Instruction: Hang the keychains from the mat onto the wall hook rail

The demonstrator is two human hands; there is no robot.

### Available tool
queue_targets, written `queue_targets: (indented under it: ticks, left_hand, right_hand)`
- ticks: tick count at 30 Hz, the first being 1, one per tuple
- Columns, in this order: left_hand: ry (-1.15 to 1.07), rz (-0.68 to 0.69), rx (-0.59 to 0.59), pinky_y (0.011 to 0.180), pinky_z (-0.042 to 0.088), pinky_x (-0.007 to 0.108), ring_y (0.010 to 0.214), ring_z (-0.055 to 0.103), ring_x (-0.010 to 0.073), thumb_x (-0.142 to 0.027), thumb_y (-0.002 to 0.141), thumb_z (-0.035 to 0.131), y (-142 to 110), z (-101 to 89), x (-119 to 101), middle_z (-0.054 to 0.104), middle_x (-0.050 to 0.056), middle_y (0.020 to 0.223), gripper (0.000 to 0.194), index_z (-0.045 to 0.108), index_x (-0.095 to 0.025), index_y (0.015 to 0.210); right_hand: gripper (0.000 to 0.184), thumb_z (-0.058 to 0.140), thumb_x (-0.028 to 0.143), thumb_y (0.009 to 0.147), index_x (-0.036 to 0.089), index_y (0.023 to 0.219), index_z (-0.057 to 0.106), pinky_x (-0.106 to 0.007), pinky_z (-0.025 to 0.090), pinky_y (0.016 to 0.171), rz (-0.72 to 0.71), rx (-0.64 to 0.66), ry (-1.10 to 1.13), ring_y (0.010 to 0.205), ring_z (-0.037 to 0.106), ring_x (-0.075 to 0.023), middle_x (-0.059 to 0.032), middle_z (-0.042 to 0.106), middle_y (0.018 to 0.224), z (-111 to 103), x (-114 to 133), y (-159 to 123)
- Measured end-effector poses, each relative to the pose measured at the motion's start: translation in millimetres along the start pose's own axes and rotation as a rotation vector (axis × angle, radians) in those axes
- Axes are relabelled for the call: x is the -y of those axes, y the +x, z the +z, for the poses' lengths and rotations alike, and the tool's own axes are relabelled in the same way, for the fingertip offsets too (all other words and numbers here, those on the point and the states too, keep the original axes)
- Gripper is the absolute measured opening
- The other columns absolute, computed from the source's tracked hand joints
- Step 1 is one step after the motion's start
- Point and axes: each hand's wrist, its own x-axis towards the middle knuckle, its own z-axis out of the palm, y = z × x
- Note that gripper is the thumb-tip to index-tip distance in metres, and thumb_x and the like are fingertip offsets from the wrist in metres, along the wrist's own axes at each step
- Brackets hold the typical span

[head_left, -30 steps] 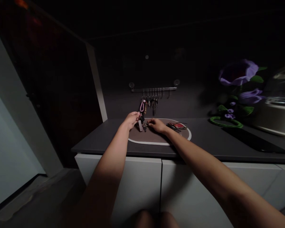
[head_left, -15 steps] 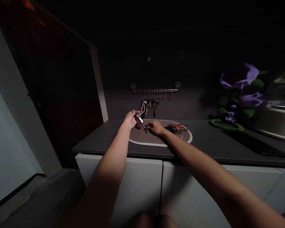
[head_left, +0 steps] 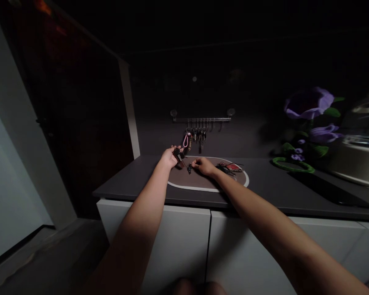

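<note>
My left hand [head_left: 169,157] is shut on a dark key fob [head_left: 178,155], held just above the back-left part of an oval brown mat [head_left: 199,184] with a white rim. My right hand [head_left: 203,166] rests low over the mat, its fingertips at or very near a small dark key [head_left: 189,168]. Whether those fingers hold the key is too small to tell. To the right of my right hand, a bunch of keys with a red tag [head_left: 230,167] lies on the mat.
A metal rail [head_left: 201,119] on the wall carries several hanging keys and a pink loop strap [head_left: 186,140]. The dark countertop [head_left: 135,180] tops white cabinet doors. Purple artificial flowers [head_left: 309,103], a green ring [head_left: 292,165], a flat black object [head_left: 329,188] and a metal pot [head_left: 361,151] stand right.
My left hand has raised the fob and turned it since the oldest frame. The small key sits slightly differently near my right fingertips. The whole view has drifted a little.
</note>
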Motion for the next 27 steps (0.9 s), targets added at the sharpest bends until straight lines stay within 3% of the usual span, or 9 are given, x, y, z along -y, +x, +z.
queue_targets:
  ticks: [15, 22, 27]
  left_hand:
    - [0.069, -0.083, 0.027, 0.047, 0.044, 0.021, 0.054, 0.061, 0.0132, -0.011, 0.083, 0.04, 2, 1.1, 12, 0.058, 0.002, 0.059, 0.018, 0.045, -0.015, 0.066]
    - [0.145, -0.057, 0.127, 0.045, 0.042, 0.02, 0.054, 0.061, 0.0128, -0.008, 0.081, 0.044, 2, 2.4, 21, 0.059, 0.001, 0.061, 0.014, 0.048, -0.014, 0.069]
    - [0.185, -0.012, 0.207, 0.047, 0.042, 0.019, 0.051, 0.058, 0.0099, -0.01, 0.08, 0.048, -3, 4.6, 25, 0.061, 0.003, 0.063, 0.011, 0.054, -0.011, 0.07]
  right_hand:
    - [0.016, 0.053, 0.031, 0.066, 0.016, 0.067, 0.048, -0.022, 0.034, 0.059, -0.035, -0.195, 0.405, 0.057, 0.04, -0.0078, 0.0031, 0.047, 0.061, -11, 1, -1]
    - [0.017, 0.056, 0.03, 0.065, 0.016, 0.07, 0.049, -0.024, 0.04, 0.064, 0.014, -0.238, 0.592, 0.064, 0.048, -0.0092, 0.002, 0.05, 0.067, -19, 6, -1]
    - [0.017, 0.057, 0.03, 0.066, 0.017, 0.075, 0.049, -0.022, 0.041, 0.06, 0.092, -0.307, 0.659, 0.066, 0.051, -0.0091, 0.0014, 0.053, 0.072, -38, 15, 2]
